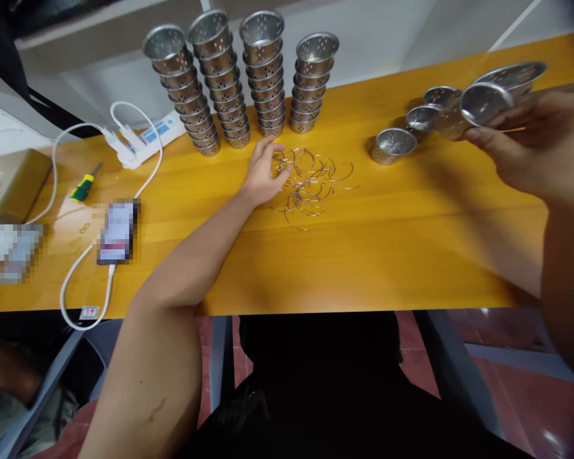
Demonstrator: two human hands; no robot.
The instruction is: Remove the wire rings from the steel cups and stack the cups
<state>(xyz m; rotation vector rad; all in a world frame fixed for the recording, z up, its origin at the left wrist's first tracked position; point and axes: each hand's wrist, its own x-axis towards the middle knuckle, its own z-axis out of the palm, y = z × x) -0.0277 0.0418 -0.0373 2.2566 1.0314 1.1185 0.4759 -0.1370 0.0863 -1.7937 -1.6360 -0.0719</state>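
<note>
- The left hand (261, 175) is reaching flat across the desk (363, 255), its grip spread apart and holding nothing, fingertips resting at the near-left edge of a loose heap of wire hooks (309, 185).
- The hooks are lying tangled just beyond and to the right of that grip; they look thin, light and springy, likely to snag on each other, so pinching a single one at its curve seems the best hold.
- The right hand (526, 153) is holding up a perforated metal cup (485, 102), its grip clamped on the cup's side wall; the cup seems light, stiff and smooth, perhaps slippery.
- Just left of that grip, three loose cups (393, 144) are sitting on the desk.
- Farther off, beyond the left grip, four stacks of cups (242, 83) are standing upright in a row.
</note>
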